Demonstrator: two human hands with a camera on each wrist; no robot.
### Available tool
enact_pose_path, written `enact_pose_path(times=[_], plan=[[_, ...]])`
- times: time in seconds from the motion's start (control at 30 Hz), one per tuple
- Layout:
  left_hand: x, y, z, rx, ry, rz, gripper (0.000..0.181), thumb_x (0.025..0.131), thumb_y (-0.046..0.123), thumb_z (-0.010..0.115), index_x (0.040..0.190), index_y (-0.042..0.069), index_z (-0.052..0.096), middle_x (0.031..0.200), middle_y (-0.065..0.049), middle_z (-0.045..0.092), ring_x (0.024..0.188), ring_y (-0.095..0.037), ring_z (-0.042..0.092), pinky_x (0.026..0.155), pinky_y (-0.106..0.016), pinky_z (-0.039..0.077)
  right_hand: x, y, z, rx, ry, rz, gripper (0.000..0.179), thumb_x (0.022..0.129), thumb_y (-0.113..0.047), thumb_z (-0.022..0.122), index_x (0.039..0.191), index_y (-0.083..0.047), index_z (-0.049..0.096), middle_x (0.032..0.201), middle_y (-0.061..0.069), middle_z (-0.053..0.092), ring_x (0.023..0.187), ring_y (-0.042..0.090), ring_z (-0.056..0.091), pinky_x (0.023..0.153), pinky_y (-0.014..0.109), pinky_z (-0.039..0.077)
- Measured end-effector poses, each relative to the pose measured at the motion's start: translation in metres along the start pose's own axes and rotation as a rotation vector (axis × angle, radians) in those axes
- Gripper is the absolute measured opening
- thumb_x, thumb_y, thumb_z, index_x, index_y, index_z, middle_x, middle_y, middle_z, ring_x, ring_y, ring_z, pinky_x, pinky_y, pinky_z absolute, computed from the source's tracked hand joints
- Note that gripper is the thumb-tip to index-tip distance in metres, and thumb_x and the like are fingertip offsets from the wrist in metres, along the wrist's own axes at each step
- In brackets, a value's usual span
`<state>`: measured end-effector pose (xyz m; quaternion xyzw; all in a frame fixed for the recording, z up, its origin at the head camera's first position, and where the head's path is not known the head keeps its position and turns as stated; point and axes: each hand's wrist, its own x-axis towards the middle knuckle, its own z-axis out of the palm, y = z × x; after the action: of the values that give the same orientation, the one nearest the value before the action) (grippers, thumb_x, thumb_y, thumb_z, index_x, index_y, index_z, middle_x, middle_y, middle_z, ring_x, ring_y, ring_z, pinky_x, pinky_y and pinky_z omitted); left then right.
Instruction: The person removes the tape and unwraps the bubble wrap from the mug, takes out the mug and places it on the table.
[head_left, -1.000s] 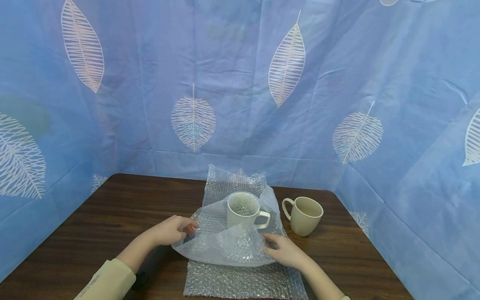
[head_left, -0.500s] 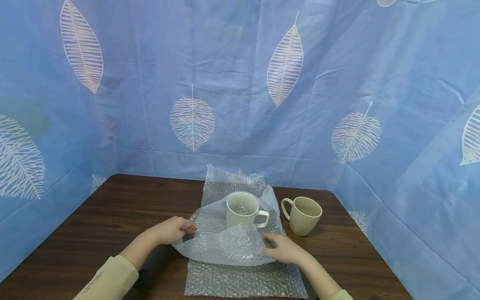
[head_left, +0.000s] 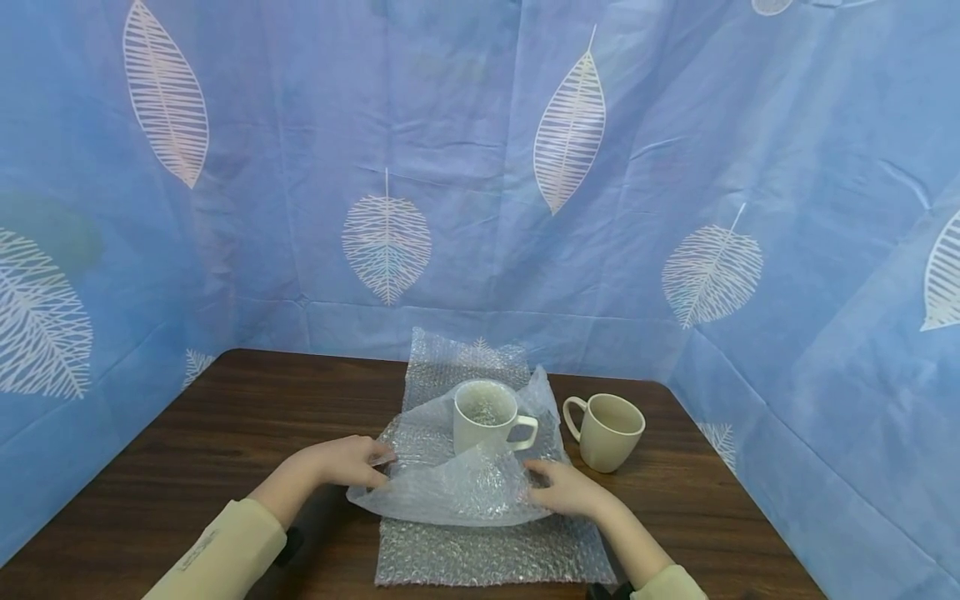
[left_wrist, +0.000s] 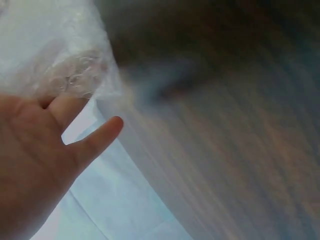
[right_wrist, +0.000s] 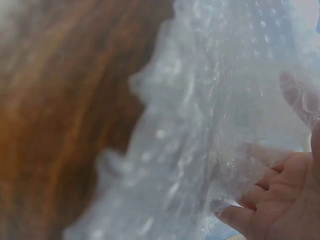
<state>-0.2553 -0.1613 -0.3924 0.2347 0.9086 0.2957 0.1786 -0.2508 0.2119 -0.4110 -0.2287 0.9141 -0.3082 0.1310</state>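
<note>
A white mug (head_left: 476,432) stands upright on sheets of bubble wrap (head_left: 480,550), its handle to the right. The top sheet (head_left: 450,498) is bunched up against the mug's front and hides its base. At that sheet's left edge my left hand (head_left: 345,460) touches the wrap with spread fingers; in the left wrist view some fingertips show blurrily through the plastic. My right hand (head_left: 566,490) touches the sheet's right side, below the mug handle. In the right wrist view its thumb and fingers lie behind the clear wrap, extended and apart.
A beige mug (head_left: 613,435) stands on the dark wooden table (head_left: 300,392), right of the wrap, handle to the left. The wrap's far end reaches the table's back edge. A blue cloth with white leaf prints (head_left: 480,167) hangs around the table.
The left hand's thumb and fingers have spread apart at the wrap's edge. The right hand has shifted slightly away from me. The near edge of the wrap has moved a little toward the back.
</note>
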Motion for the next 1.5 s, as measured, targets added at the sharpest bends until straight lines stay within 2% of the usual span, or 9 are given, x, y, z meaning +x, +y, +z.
enact_pose_path(times=[0.17,0.3,0.47,0.73,0.97,1.07,1.2,1.37,1.5], plan=[[0.007,0.012,-0.003,0.049,-0.027,-0.058,0.060,0.084,0.035,0.066,0.135,0.006,0.054,0.133,-0.011,0.054,0.122,-0.033,0.050,0.094,-0.051,0.043,0.005,0.001,-0.002,-0.002,-0.010,-0.006,0.055,0.095,-0.025,0.059,0.136,0.009,0.046,0.135,0.028,0.048,0.125,0.047,0.042,0.098,0.059,0.037],[0.013,0.022,-0.005,0.094,-0.040,-0.092,0.064,0.080,0.037,0.069,0.136,0.010,0.054,0.135,-0.009,0.051,0.126,-0.032,0.046,0.095,-0.051,0.041,0.006,-0.001,-0.003,-0.014,-0.007,-0.012,0.055,0.095,-0.025,0.059,0.136,0.010,0.046,0.135,0.028,0.048,0.125,0.047,0.042,0.097,0.058,0.037],[0.020,0.033,-0.005,0.101,-0.062,-0.134,0.069,0.078,0.032,0.075,0.138,0.009,0.051,0.140,-0.012,0.046,0.130,-0.035,0.040,0.097,-0.052,0.040,0.011,-0.002,-0.004,-0.038,0.004,-0.002,0.056,0.093,-0.024,0.061,0.135,0.009,0.048,0.134,0.027,0.049,0.124,0.045,0.044,0.097,0.057,0.038],[0.029,0.044,0.000,0.197,-0.096,-0.160,0.080,0.075,0.037,0.078,0.141,0.005,0.046,0.143,-0.013,0.043,0.133,-0.036,0.036,0.103,-0.053,0.033,0.017,0.003,-0.003,-0.060,0.007,-0.027,0.060,0.092,-0.027,0.063,0.135,0.011,0.046,0.134,0.028,0.049,0.124,0.046,0.043,0.098,0.057,0.037],[0.031,0.043,0.007,0.282,-0.098,-0.219,0.090,0.071,0.047,0.080,0.142,0.005,0.045,0.145,-0.014,0.041,0.135,-0.037,0.033,0.106,-0.053,0.030,0.017,0.000,-0.003,-0.069,-0.033,-0.032,0.069,0.086,-0.028,0.068,0.138,0.010,0.043,0.138,0.028,0.045,0.128,0.045,0.039,0.099,0.058,0.035],[0.030,0.041,0.009,0.290,-0.086,-0.239,0.094,0.069,0.048,0.081,0.142,0.002,0.044,0.144,-0.015,0.042,0.135,-0.037,0.033,0.107,-0.051,0.029,0.017,-0.001,-0.002,-0.071,-0.064,-0.026,0.073,0.083,-0.026,0.069,0.140,0.009,0.040,0.143,0.030,0.036,0.132,0.046,0.032,0.102,0.059,0.032],[0.029,0.040,0.012,0.283,-0.088,-0.227,0.100,0.067,0.051,0.082,0.142,-0.001,0.042,0.144,-0.019,0.041,0.135,-0.039,0.032,0.107,-0.052,0.028,0.018,0.000,-0.002,-0.063,-0.109,-0.009,0.083,0.078,-0.027,0.071,0.144,0.008,0.034,0.149,0.034,0.021,0.136,0.048,0.023,0.103,0.062,0.028],[0.025,0.039,0.019,0.345,-0.063,-0.232,0.108,0.064,0.059,0.081,0.144,0.000,0.039,0.147,-0.030,0.030,0.135,-0.046,0.028,0.106,-0.059,0.025,0.020,0.004,-0.002,-0.074,-0.150,0.004,0.096,0.078,-0.037,0.078,0.148,0.004,0.027,0.151,0.034,0.012,0.138,0.049,0.014,0.102,0.066,0.023],[0.023,0.037,0.025,0.375,-0.064,-0.232,0.114,0.064,0.060,0.081,0.147,0.001,0.032,0.149,-0.034,0.021,0.136,-0.048,0.022,0.105,-0.062,0.023,0.021,0.008,0.000,-0.108,-0.170,0.011,0.109,0.073,-0.047,0.081,0.151,0.001,0.022,0.153,0.031,0.008,0.139,0.048,0.006,0.100,0.072,0.017]])
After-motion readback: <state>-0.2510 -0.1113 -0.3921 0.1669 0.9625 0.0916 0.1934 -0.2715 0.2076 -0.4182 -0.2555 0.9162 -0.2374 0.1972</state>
